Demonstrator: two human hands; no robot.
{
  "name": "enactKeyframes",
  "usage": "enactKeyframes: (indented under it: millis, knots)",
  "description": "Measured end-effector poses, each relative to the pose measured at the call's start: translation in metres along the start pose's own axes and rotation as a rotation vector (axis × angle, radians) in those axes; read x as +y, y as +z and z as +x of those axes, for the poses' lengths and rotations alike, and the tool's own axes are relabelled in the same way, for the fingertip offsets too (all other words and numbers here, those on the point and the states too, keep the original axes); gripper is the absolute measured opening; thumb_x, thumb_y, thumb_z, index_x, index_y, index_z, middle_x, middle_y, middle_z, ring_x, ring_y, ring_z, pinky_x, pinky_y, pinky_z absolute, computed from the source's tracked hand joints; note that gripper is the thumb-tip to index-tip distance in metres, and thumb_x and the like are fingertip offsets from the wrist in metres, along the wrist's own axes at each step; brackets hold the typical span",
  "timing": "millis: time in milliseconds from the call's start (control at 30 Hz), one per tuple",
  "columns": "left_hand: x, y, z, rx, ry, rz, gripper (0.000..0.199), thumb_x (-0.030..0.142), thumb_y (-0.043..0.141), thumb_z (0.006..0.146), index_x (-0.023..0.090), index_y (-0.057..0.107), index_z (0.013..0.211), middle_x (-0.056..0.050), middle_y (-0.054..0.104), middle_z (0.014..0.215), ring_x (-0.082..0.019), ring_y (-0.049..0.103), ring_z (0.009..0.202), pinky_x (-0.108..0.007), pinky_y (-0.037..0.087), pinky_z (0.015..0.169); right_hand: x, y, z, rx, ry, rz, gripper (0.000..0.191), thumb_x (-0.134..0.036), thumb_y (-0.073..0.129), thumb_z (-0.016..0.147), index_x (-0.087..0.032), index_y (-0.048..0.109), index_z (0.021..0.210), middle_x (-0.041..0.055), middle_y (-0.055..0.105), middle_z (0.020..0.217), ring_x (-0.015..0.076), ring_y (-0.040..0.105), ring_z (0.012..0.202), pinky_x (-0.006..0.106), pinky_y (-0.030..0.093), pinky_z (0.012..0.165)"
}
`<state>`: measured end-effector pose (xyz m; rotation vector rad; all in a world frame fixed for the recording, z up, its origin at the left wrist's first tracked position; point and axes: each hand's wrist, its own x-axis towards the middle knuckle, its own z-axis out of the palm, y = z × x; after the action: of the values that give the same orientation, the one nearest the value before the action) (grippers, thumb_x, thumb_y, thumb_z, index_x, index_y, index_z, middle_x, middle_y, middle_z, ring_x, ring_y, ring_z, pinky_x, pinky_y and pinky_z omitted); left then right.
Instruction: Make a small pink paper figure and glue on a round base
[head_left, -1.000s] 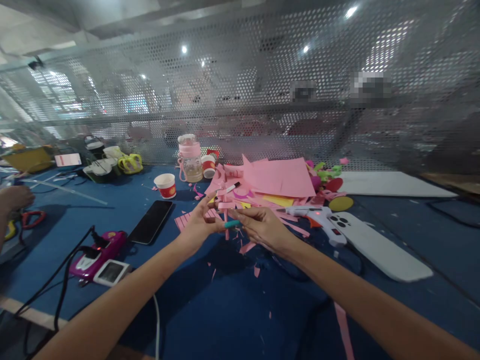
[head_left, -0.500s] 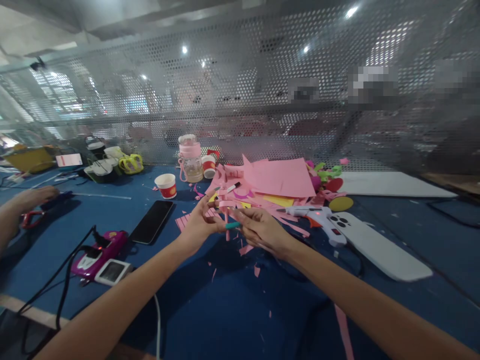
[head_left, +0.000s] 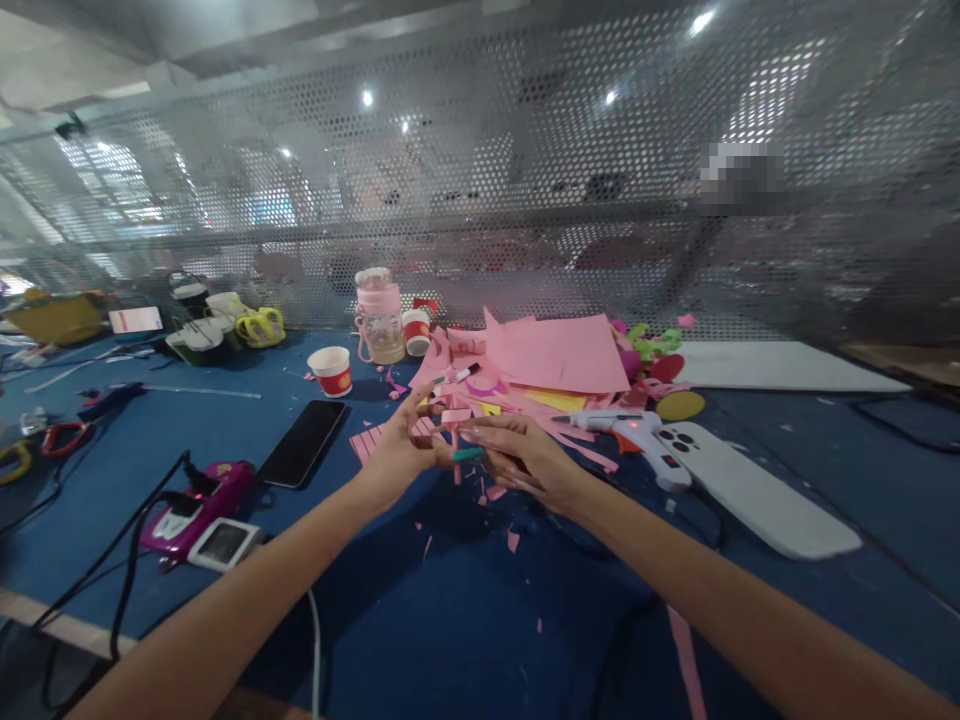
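A small pink foam piece (head_left: pixel 455 416) with a thin upright strip is between my two hands, above the blue table. My left hand (head_left: pixel 405 445) has its fingers curled round the left side of this piece. On its right side, my right hand (head_left: pixel 529 458) is closed, fingertips against the piece, with a teal-handled tool (head_left: pixel 467 454) at its fingers. What the teal tool's far end looks like is hidden by the fingers. Pink foam sheets (head_left: pixel 559 355) and strips lie just behind the hands, with a black-capped marker (head_left: pixel 466 371) on them.
A glue gun (head_left: pixel 637 435) lies right of my hands, beside a long white object (head_left: pixel 757 490). On the left are a black phone (head_left: pixel 304 443), a purple power strip (head_left: pixel 193 510) with cables and a paper cup (head_left: pixel 331 371). A pink bottle (head_left: pixel 380 318) stands behind.
Another person's hand at the far left has gone out of view. The pink piece has turned slightly between my hands, and my right hand's fingers have shifted a little.
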<state>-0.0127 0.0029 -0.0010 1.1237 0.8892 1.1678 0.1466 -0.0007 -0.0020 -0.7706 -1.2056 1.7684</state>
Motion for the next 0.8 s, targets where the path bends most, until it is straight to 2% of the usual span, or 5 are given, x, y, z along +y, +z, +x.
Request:
enactKeyframes:
  millis: [167,467,633,800]
  knots:
    - [-0.0030,-0.0005,0.0004,0.000,-0.011,-0.031,0.079,-0.008,0.067,0.050,0.028,0.050,0.118,-0.004,0.051,0.113,-0.004,0.059,0.054,-0.022,0.055,0.051,0.0037,0.0012,0.0019,0.038,0.025,0.056,0.033,-0.033,0.073,0.057,-0.013,0.070,0.084,-0.0120,0.036,0.024,0.0000,0.019,0.022,0.015,0.015,0.029]
    - [0.0012,0.0013,-0.0018,0.006,-0.061,-0.083,0.077,-0.006,0.071,0.052,0.026,0.050,0.119,-0.002,0.057,0.098,-0.005,0.059,0.052,-0.019,0.053,0.050,-0.0012,0.0069,-0.0012,0.093,0.054,0.028,0.029,-0.034,0.074,0.056,-0.013,0.068,0.075,-0.0121,0.033,0.023,0.0002,0.019,0.021,0.014,0.017,0.028]
    - [0.0024,0.0030,-0.0029,0.002,-0.075,-0.148,0.067,-0.005,0.071,0.054,0.024,0.054,0.112,0.002,0.058,0.087,-0.005,0.060,0.053,-0.018,0.054,0.051,-0.0024,0.0089,-0.0026,0.070,0.056,0.050,0.023,-0.035,0.070,0.061,-0.013,0.064,0.066,-0.0128,0.028,0.022,-0.0003,0.016,0.021,0.013,0.017,0.028]
    - [0.0014,0.0021,-0.0030,-0.002,-0.067,-0.165,0.068,-0.008,0.068,0.054,0.026,0.055,0.111,0.001,0.056,0.092,-0.005,0.059,0.055,-0.019,0.054,0.051,-0.0033,0.0090,-0.0031,0.044,0.039,0.080,0.024,-0.033,0.063,0.067,-0.013,0.066,0.079,-0.0126,0.030,0.023,0.0003,0.014,0.023,0.013,0.017,0.028]
